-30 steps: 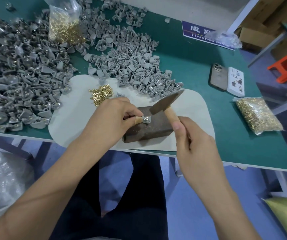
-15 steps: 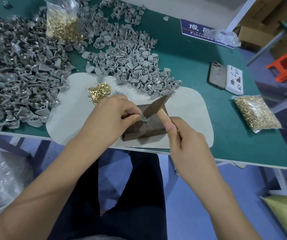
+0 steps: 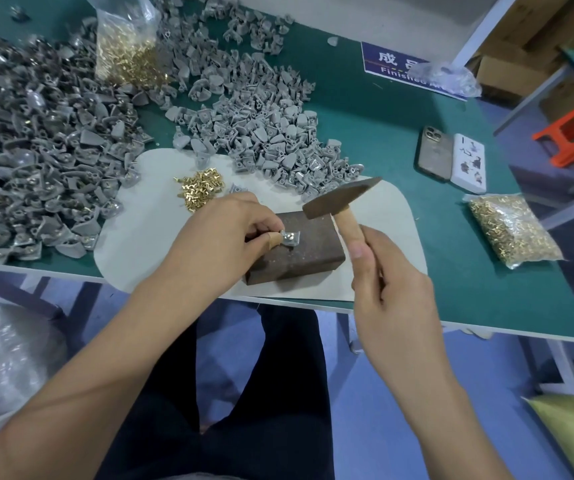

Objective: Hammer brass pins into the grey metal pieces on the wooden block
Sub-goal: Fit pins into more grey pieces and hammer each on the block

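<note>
Fingers (image 3: 271, 225) of the left hand (image 3: 216, 244) pinch one grey metal piece (image 3: 290, 238) and pin it flat on top of the wooden block (image 3: 299, 258); the thumb tip, wrapped in tan tape, lies right at the piece's left edge. Whether a brass pin sits in the piece cannot be told at this size. Right hand (image 3: 393, 299) is curled round the wooden handle of the hammer (image 3: 342, 199), thumb laid along the handle. Hammer head hangs above the block's far right edge, clear of the piece, narrow end pointing right.

Block stands on a pale mat (image 3: 133, 244) at the near edge of the green counter (image 3: 382, 133). Loose brass pins (image 3: 200, 188) lie in a small heap on the mat, behind the left hand. Heaps of grey pieces (image 3: 36, 161) cover the counter to the left and behind. Bag of pins (image 3: 126, 46) stands at the back; a second bag (image 3: 510, 230) lies to the right. Phone (image 3: 434, 154) and a white box (image 3: 469, 162) lie further right.

Judgement: mid-stroke, head raised between blows.

Risks:
- Thumb is just beside the strike point; a blow landing left would hit it.
- An off-axis blow could bend a pin or kick the piece out of the pinch.
- Block is near the counter edge; repeated blows could walk it toward the lap.
</note>
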The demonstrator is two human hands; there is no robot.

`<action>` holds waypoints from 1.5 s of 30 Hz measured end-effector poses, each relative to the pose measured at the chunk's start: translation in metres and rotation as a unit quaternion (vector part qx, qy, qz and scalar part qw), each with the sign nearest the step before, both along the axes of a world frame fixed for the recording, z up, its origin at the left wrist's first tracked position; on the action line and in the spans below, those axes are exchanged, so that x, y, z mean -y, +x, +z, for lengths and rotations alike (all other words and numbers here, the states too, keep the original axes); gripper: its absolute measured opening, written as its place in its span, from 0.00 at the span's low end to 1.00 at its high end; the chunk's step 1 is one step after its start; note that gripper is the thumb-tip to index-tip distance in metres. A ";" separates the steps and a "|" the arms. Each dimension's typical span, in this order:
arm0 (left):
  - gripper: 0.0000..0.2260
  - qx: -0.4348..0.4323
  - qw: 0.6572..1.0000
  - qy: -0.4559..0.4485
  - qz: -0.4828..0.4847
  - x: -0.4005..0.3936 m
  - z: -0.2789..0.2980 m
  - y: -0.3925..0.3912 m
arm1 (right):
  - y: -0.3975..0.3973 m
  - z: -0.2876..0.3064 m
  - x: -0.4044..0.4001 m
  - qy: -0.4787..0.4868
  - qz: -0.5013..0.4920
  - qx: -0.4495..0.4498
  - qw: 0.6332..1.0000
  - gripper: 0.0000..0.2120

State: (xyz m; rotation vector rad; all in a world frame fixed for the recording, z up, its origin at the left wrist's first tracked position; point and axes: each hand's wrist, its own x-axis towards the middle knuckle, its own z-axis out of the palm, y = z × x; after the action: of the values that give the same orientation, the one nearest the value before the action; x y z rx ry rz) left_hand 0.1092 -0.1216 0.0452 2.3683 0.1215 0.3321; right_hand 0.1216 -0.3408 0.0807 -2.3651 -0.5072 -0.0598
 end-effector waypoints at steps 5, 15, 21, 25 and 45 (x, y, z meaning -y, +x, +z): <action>0.04 -0.001 1.000 0.009 0.007 0.001 0.000 -0.001 | 0.006 0.000 0.002 -0.104 0.026 -0.043 0.993 0.18; 0.03 -0.008 0.999 0.034 0.028 0.001 0.002 -0.003 | 0.003 0.004 0.003 -0.035 0.040 -0.030 0.998 0.16; 0.03 -0.014 0.998 0.041 0.039 0.001 0.002 -0.003 | -0.002 0.000 -0.002 -0.007 0.028 -0.023 0.999 0.16; 0.03 -0.011 0.998 0.045 0.037 0.000 0.002 -0.004 | 0.006 0.000 0.001 -0.044 0.032 -0.035 0.998 0.15; 0.03 -0.005 0.998 0.045 0.042 -0.002 -0.001 -0.003 | -0.008 -0.006 -0.002 -0.088 0.021 -0.034 0.995 0.23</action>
State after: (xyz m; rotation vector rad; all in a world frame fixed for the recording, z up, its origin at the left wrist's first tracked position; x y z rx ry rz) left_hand 0.1059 -0.1197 0.0440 2.4593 0.2147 0.3727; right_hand 0.1133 -0.3393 0.0745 -2.5166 -0.5488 0.0872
